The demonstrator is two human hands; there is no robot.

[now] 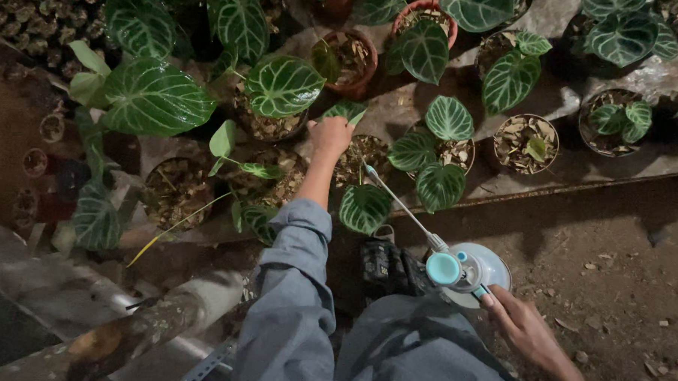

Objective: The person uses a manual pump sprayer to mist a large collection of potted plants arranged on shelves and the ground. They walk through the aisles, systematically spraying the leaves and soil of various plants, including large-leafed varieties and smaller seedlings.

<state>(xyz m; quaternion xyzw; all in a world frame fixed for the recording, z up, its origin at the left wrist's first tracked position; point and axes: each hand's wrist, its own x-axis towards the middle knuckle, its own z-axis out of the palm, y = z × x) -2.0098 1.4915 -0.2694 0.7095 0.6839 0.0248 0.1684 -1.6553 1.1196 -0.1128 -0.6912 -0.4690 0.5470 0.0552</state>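
While the left hand [329, 136] reaches up toward twelve o'clock among the pots, the right hand [526, 328] grasps a pale plastic pump sprayer with a turquoise cap [462, 270] low at about five o'clock. Its thin white wand [398, 203] gives the sprayer its long axis, which runs on a slant from the bottle at five o'clock up to the nozzle tip at about eleven o'clock, pointing toward the pots near the middle. The right grip is clenched around the sprayer's handle, fingers wrapped at the lower side of the bottle. The left grip is loosely curled, its fingertips touching a dark green white-veined heart-shaped leaf [347, 110]; whether it pinches the leaf I cannot tell. A grey-blue sleeve [297, 289] covers the left arm. Just below the left hand, a dark round pot filled with dry brown leaf litter [364, 153] sits under the wand's tip. At one o'clock, a terracotta pot [353, 58] holds the same kind of mulch and a veined plant. At three o'clock, another dark round pot [527, 142] contains dry leaves and one very small green leaf. The pots stand on a grey sheet [558, 14], and bare brown soil [619, 241] lies on the ground at four o'clock.
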